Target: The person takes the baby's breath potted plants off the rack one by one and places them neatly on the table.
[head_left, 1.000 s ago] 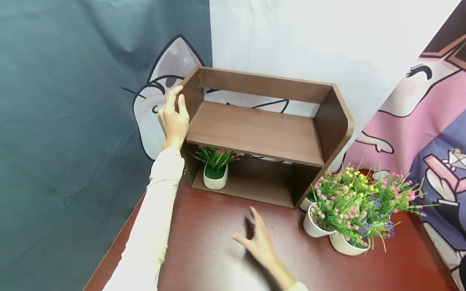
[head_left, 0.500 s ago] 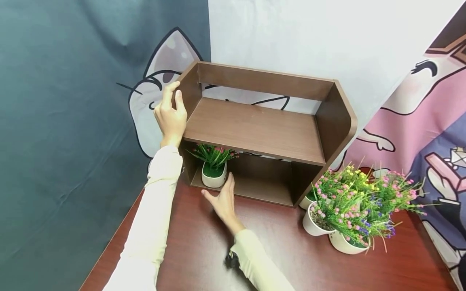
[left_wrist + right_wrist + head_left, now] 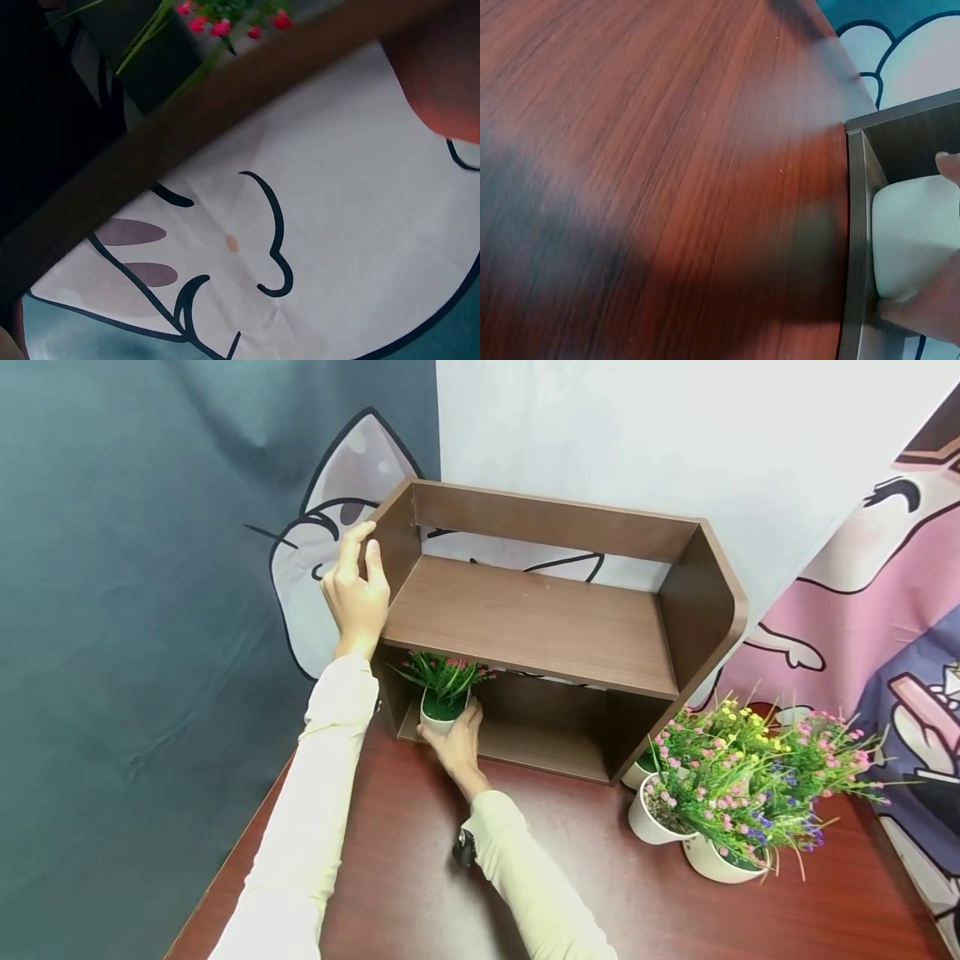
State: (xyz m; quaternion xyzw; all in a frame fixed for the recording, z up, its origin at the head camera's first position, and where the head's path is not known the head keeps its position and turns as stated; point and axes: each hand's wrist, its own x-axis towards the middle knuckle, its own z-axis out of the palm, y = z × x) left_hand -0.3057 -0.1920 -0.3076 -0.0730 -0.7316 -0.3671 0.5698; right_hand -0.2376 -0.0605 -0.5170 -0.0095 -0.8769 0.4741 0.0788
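Observation:
A brown two-tier shelf (image 3: 525, 618) stands on the table. In its lower compartment, at the left end, sits an artificial potted plant (image 3: 444, 708) with green leaves and small red-pink flowers. My right hand (image 3: 459, 745) grips this white pot low down, thumb on the left and fingers on the right. The right wrist view shows the pot (image 3: 911, 232) between thumb and fingers, close behind the shelf's front edge. My left hand (image 3: 357, 597) holds the shelf's left side panel near its top; the panel edge (image 3: 172, 142) crosses the left wrist view.
Several potted plants with pink, yellow and blue flowers (image 3: 750, 777) crowd the reddish-brown table (image 3: 600, 877) right of the shelf. One white pot (image 3: 651, 818) stands near the shelf's right side. Printed cloth (image 3: 187, 610) hangs at the back and sides.
My right hand has moved left and forward from above the table to the pot and now holds it. The left hand keeps its hold on the shelf. The view has shifted slightly.

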